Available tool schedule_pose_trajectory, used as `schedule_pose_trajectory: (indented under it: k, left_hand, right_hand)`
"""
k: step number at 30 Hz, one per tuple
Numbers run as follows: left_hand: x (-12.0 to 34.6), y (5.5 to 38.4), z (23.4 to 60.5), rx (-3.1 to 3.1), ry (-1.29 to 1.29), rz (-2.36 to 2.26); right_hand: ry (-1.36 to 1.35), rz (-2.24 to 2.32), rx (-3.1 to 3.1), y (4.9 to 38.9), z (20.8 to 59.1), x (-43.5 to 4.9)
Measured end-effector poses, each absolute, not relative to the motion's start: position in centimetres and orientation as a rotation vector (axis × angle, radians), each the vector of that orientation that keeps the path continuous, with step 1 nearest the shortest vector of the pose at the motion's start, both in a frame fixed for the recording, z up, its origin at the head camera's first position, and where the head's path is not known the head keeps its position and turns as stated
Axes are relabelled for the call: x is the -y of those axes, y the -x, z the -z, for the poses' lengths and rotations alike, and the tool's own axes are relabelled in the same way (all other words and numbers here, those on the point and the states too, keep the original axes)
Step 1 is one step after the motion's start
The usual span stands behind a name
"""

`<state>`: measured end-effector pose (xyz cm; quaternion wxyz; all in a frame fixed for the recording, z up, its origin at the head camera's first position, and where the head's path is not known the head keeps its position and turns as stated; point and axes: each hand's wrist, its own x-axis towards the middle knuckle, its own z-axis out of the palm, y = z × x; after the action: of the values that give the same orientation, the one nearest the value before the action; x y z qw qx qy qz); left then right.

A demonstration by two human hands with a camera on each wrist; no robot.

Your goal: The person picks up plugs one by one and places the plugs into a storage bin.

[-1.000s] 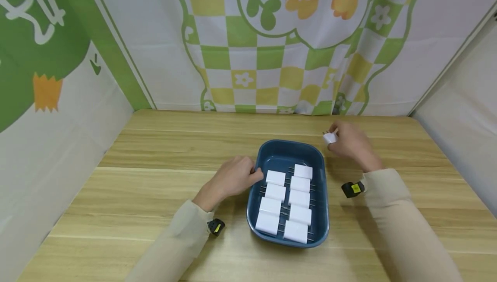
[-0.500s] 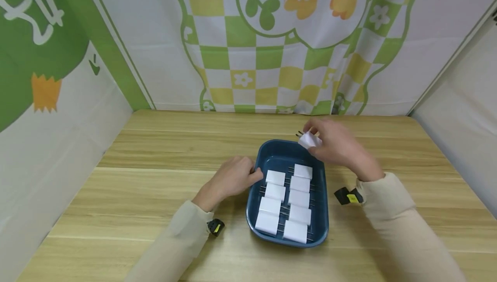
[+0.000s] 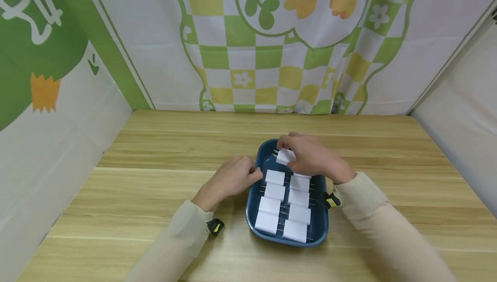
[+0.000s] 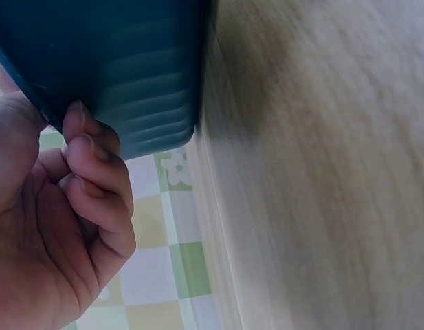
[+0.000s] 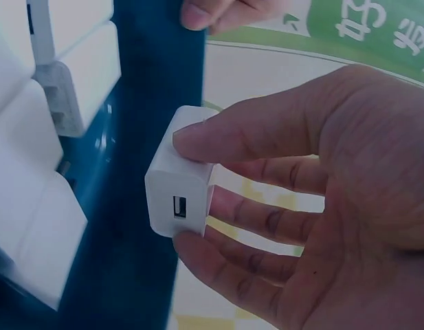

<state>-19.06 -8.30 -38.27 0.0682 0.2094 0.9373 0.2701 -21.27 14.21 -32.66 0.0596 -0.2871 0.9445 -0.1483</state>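
Observation:
My right hand [image 3: 312,156] pinches a white USB charger plug [image 3: 285,156] over the far end of a blue tray [image 3: 321,230]. In the right wrist view the thumb and fingers hold this charger [image 5: 177,175], and its USB port faces the camera. Two columns of white charger plugs [image 3: 296,231] lie in the tray, their metal prongs pointing sideways. The farthest one in the right column is partly hidden by my right hand. My left hand [image 3: 234,176] grips the tray's left rim, thumb over the edge and curled fingertips [image 4: 77,113] against the outer wall.
The tray stands on a wooden table [image 3: 155,195]. A patterned curtain [image 3: 242,57] hangs along the table's back edge, and white and green cloth walls [image 3: 77,113] close in the left side. Small black cameras with yellow labels sit at both wrists.
My right hand has carried the charger leftward from beyond the tray's right side to over its far end. The left hand has stayed on the rim.

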Motion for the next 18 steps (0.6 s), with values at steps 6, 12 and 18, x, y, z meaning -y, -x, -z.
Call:
schedule_pose_trajectory:
  k: [6, 12, 18]
  left_hand:
    - [8.3, 19.1, 38.2, -2.817, -0.636, -0.815]
    - [8.4, 19.1, 38.3, -2.826, -0.645, -0.816]
    - [8.4, 19.2, 38.3, -2.837, -0.649, -0.81]
  right_hand:
    - [0.873, 0.466, -2.796, 21.6, 33.3, -13.2]
    - [0.811, 0.462, -2.799, 21.8, 33.7, -12.4]
    - [0.757, 0.415, -2.787, 21.9, 34.3, -12.0]
